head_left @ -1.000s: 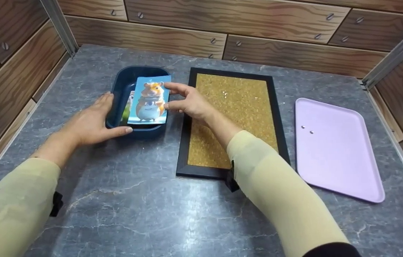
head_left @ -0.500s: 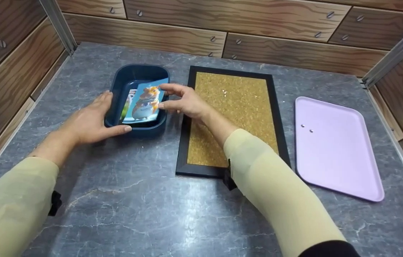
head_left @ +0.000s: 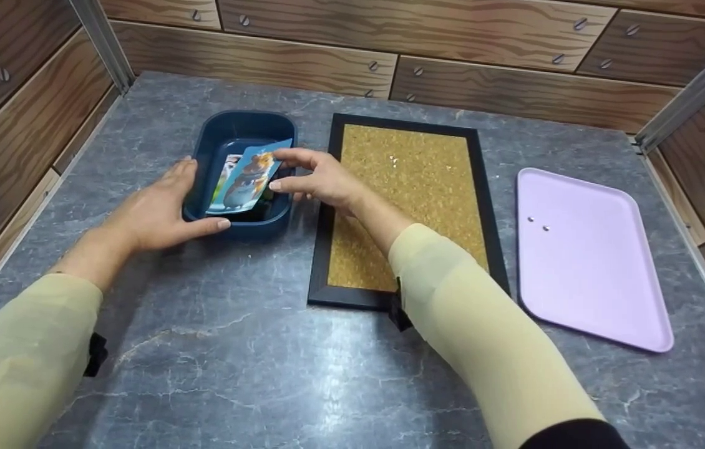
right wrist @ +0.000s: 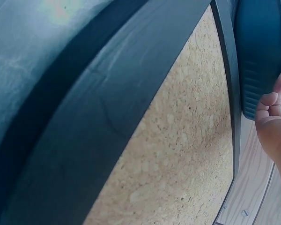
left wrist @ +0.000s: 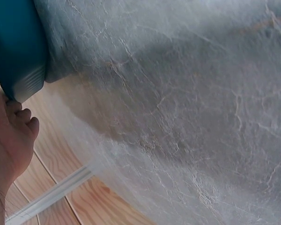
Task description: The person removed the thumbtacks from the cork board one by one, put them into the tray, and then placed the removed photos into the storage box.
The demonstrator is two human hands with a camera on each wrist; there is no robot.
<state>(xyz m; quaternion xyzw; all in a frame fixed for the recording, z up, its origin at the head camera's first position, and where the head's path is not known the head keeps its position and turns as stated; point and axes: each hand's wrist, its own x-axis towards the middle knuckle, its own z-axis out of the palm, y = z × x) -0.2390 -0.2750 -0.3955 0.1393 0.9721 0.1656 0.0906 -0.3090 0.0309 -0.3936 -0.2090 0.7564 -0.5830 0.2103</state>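
A dark blue plastic box (head_left: 245, 126) stands at the left of the table. My left hand (head_left: 153, 212) holds its front-left corner, thumb along the front rim and fingers against the left side; in the left wrist view its fingers bend near the box's base. My right hand (head_left: 326, 181) pinches the right edge of a blue card with a hamster picture (head_left: 243, 187), index finger and thumb at that edge. The card lies slanted over the box with this edge raised. Beneath it, another picture card (head_left: 225, 171) with green on it shows in part.
A black-framed cork board (head_left: 408, 206) lies right of the box, under my right forearm, with a few small shiny bits on it. Farther right is a lilac tray (head_left: 589, 268) bearing two small silver balls or pins. Wood-patterned walls (head_left: 302, 56) enclose the grey marbled table.
The hamster card has moved slightly left and down and now tilts, its right edge raised. My right hand has shifted left with it. The left hand stays on the box.
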